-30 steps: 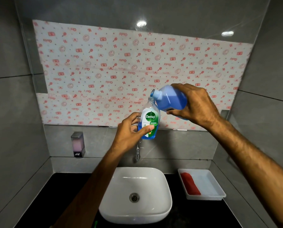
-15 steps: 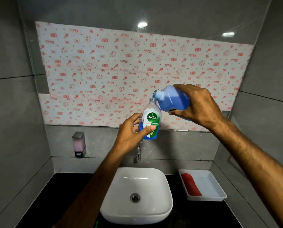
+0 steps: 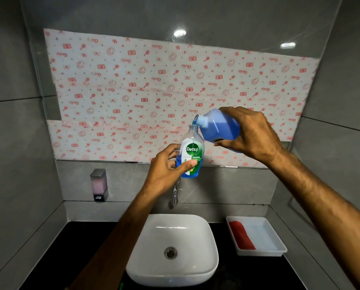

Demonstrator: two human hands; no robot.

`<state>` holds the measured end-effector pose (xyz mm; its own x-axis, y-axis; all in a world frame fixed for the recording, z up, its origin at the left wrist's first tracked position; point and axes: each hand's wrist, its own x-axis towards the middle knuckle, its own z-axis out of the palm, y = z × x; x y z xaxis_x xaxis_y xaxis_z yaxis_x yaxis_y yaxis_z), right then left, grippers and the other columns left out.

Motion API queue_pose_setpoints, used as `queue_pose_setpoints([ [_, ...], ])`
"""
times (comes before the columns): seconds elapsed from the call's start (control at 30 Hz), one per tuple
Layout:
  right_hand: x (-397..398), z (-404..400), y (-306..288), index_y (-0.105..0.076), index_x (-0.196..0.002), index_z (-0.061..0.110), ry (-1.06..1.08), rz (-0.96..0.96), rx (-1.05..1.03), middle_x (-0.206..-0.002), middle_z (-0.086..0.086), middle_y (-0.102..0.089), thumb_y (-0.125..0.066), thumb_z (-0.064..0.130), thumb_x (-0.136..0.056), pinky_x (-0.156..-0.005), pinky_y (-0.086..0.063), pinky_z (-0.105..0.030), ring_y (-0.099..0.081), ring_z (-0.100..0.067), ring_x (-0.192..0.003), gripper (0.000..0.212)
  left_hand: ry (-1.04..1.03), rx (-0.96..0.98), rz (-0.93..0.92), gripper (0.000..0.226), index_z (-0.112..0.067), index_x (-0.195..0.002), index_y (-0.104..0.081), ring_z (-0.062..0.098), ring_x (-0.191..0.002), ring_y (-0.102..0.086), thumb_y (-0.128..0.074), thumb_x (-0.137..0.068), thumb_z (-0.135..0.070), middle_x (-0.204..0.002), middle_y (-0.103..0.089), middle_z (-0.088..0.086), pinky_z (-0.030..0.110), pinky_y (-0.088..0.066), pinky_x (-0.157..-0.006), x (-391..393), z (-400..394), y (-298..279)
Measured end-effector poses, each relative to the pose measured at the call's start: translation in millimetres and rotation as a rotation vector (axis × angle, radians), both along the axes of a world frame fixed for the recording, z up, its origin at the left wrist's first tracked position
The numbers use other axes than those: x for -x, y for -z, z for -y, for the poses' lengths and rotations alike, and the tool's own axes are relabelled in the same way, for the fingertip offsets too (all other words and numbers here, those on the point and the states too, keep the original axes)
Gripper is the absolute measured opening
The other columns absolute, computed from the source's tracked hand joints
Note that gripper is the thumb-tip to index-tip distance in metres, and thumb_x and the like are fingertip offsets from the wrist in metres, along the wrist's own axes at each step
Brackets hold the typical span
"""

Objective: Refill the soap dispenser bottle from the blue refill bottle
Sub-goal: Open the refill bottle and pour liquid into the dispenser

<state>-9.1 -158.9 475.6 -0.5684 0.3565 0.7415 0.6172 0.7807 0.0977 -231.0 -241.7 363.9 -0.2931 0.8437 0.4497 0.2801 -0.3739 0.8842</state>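
My left hand (image 3: 166, 168) grips a clear soap dispenser bottle (image 3: 192, 151) with a green and white Dettol label, held upright above the sink, its neck open and no pump on it. Blue liquid fills its lower part. My right hand (image 3: 252, 132) holds the blue refill bottle (image 3: 218, 127) tipped on its side, mouth pointing left and down. A thin blue stream runs from that mouth into the dispenser's neck just below it.
A white basin (image 3: 173, 250) sits on a black counter, with a chrome tap (image 3: 175, 197) on the wall behind it. A white tray (image 3: 264, 237) holding a red item stands at the right. A wall soap dispenser (image 3: 99, 184) hangs at the left. Patterned paper covers the mirror.
Both bottles have stayed in the same pouring pose; the view has shifted slightly. The blue level in the dispenser bottle looks a little higher.
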Motion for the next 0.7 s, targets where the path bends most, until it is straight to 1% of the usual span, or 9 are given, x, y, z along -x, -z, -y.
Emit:
queue_pose_setpoints([
  [0.13,1.4,0.8,-2.2,-0.056,-0.144,0.014,0.002,0.015,0.007,-0.128,-0.011,-0.072,-0.094,0.051,-0.069,-0.088,-0.062,-0.049,-0.069,-0.033,-0.110,0.091,-0.014,0.001,-0.003,0.053,-0.015,-0.131,-0.063,0.020,-0.116,-0.075,-0.086,-0.084,-0.025,-0.128,-0.075,0.003,0.041,-0.066,-0.093,1.8,1.0,1.1],
  [0.3,-4.8,1.5,-5.4,-0.055,-0.145,0.014,0.016,0.020,0.004,-0.130,-0.012,-0.071,-0.094,0.050,-0.070,-0.090,-0.062,-0.051,-0.069,-0.033,-0.112,0.092,-0.008,0.006,-0.006,0.055,-0.014,-0.132,-0.063,0.023,-0.119,-0.073,-0.086,-0.084,-0.024,-0.130,-0.074,0.005,0.047,-0.064,-0.097,-4.3,-1.3,-1.4],
  [0.4,-3.7,3.6,-7.7,-0.054,-0.147,0.014,0.020,0.022,0.006,-0.131,-0.012,-0.070,-0.093,0.049,-0.071,-0.090,-0.062,-0.052,-0.068,-0.034,-0.114,0.092,-0.008,0.007,-0.003,0.055,-0.015,-0.133,-0.063,0.023,-0.119,-0.073,-0.086,-0.084,-0.025,-0.130,-0.074,0.004,0.049,-0.064,-0.097,-3.5,-0.7,-4.2],
  [0.5,-3.3,4.7,-9.8,-0.054,-0.147,0.012,0.020,0.027,0.003,-0.132,-0.013,-0.070,-0.093,0.048,-0.072,-0.091,-0.062,-0.052,-0.068,-0.034,-0.114,0.092,-0.015,0.003,-0.004,0.055,-0.015,-0.132,-0.063,0.023,-0.118,-0.074,-0.086,-0.084,-0.026,-0.130,-0.074,0.004,0.048,-0.065,-0.096,-3.1,0.1,-5.3],
  [0.7,-3.8,6.3,-10.3,-0.053,-0.147,0.012,0.025,0.031,0.007,-0.133,-0.013,-0.069,-0.093,0.048,-0.072,-0.091,-0.062,-0.051,-0.067,-0.034,-0.115,0.093,-0.017,-0.003,-0.015,0.055,-0.016,-0.133,-0.063,0.019,-0.118,-0.074,-0.086,-0.084,-0.025,-0.130,-0.075,0.002,0.042,-0.066,-0.093,-4.6,0.3,-6.1],
])
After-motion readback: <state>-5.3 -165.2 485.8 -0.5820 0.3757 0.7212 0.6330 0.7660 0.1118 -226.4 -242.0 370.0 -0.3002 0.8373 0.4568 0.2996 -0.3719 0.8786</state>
